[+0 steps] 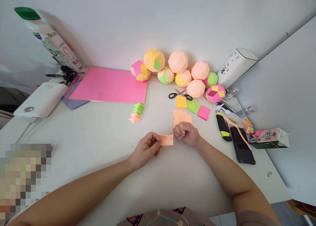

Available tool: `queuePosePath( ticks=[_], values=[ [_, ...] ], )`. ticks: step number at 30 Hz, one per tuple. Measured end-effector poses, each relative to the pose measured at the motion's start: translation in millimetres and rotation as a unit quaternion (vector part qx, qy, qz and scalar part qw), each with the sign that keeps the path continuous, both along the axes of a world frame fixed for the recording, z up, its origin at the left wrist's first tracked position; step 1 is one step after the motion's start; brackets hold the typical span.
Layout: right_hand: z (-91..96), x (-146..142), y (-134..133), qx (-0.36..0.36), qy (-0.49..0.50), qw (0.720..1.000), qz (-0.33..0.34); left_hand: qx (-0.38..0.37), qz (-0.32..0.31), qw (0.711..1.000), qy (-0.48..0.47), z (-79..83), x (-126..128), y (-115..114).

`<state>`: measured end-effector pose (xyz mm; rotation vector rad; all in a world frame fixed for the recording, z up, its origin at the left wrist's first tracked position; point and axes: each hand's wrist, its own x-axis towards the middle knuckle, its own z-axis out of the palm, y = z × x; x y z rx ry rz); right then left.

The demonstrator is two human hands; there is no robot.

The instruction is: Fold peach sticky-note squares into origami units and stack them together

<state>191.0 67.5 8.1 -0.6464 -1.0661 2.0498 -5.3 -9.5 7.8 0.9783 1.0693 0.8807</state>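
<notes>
Left hand [146,148] is pinching one end of a creased, peach-coloured, rectangular paper strip [168,139], which is extending rightward from the grip. Right hand [189,134] is curling beside the free end; holding or contact: cannot tell. Peach-coloured paper sheets [181,115] are lying just beyond it.
</notes>
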Motion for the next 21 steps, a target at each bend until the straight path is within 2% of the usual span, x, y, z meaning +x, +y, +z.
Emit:
queuePosePath(
  ticks=[21],
  values=[
    [-4.4,1.9,-0.9,0.032,0.004,0.999,0.021,0.008,-0.007,1.000,-0.006,-2.1,-0.8,-0.4]
  ],
)
